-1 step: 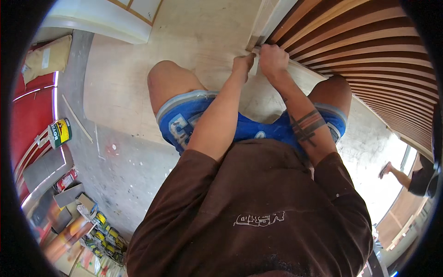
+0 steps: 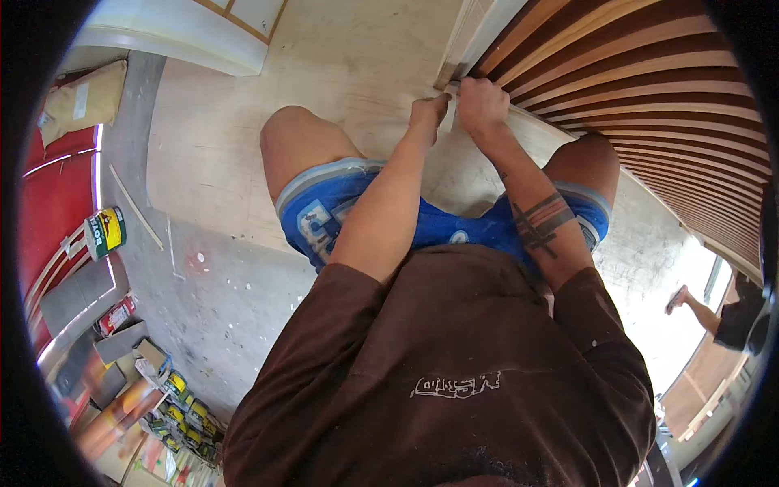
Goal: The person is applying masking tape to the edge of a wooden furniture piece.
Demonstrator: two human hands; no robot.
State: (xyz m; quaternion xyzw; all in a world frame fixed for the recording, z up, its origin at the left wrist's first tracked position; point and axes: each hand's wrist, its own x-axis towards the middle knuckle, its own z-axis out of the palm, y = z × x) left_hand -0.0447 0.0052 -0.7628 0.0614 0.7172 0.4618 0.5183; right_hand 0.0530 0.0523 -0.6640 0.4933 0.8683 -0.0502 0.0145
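Both my arms reach forward between my bent knees to the foot of a pale post [image 2: 479,36], where it meets a brown wooden slatted panel [image 2: 600,61]. My right hand [image 2: 484,104] is closed in a fist by the panel's lower corner, its fingertips turned away from view. Just left of it, my left hand [image 2: 430,114] is closed too, its thumb and fingers drawn together near the post's base. A small pale strip shows between the two hands. What each hand grips is hidden.
A plywood sheet [image 2: 219,146] lies under and ahead of me on a paint-spotted grey floor [image 2: 219,292]. At the left stand a paint tin [image 2: 105,233], a tan sack [image 2: 85,101] and several more tins [image 2: 174,414]. Another person's leg [image 2: 702,312] shows at far right.
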